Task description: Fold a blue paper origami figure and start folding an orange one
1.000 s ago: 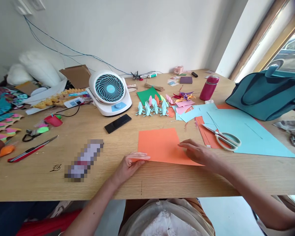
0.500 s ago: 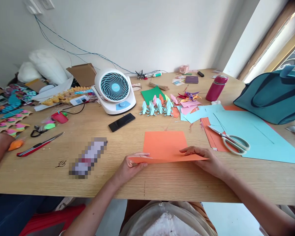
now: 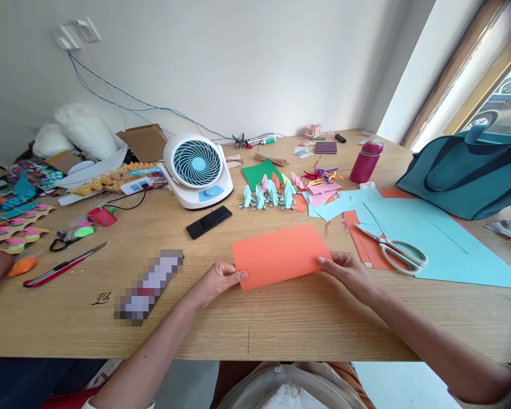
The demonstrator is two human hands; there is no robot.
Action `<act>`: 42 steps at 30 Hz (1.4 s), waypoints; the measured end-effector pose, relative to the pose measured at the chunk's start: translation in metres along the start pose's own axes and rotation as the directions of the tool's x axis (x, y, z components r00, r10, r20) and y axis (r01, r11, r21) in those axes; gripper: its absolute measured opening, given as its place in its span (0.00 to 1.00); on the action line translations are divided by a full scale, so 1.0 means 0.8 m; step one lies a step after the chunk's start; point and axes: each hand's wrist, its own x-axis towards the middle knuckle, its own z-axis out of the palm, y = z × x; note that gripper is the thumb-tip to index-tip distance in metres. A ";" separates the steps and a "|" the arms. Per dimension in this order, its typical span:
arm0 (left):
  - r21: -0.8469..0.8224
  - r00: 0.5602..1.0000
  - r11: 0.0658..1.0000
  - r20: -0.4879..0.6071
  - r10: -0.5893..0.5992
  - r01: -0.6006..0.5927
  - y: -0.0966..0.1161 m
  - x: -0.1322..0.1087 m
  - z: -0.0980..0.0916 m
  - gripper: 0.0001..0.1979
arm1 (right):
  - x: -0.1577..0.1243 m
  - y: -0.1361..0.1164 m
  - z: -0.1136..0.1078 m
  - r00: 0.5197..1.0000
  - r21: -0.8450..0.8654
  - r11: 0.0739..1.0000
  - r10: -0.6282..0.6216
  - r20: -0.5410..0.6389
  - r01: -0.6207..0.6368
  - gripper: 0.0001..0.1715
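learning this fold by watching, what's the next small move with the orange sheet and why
Probably square the orange sheet to the table edge and lay it flat, before any crease. The left hand pinches its near-left corner and the right hand its near-right corner, and the sheet sits skewed.

Counted 1 orange sheet (image 3: pixel 279 255) | 1 fan (image 3: pixel 196 167) | 1 phone (image 3: pixel 208 221) | 1 red knife (image 3: pixel 63 264) | 1 pink bottle (image 3: pixel 365 163) | 1 teal bag (image 3: pixel 464 176) | 2 scissors: white-handled pair (image 3: pixel 398 253), black-handled pair (image 3: pixel 62 241)
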 end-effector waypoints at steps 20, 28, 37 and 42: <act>0.716 0.921 0.619 0.087 0.380 -0.323 0.139 0.038 0.015 0.23 | 0.040 0.008 -0.023 0.930 -0.464 0.815 -0.362 0.059 0.347 0.18; 0.538 0.903 0.748 0.386 0.190 -0.388 0.147 0.080 0.020 0.10 | 0.027 0.005 -0.029 0.909 -0.493 0.764 -0.366 0.199 0.416 0.19; 0.111 0.768 0.993 0.631 -0.109 0.050 0.091 0.116 0.005 0.22 | 0.055 0.008 -0.028 0.896 -0.526 0.729 -0.311 0.317 0.438 0.16; 0.202 0.853 0.977 0.519 -0.046 -0.070 0.088 0.121 0.001 0.21 | 0.048 0.001 -0.017 0.894 -0.498 0.747 -0.315 0.318 0.440 0.13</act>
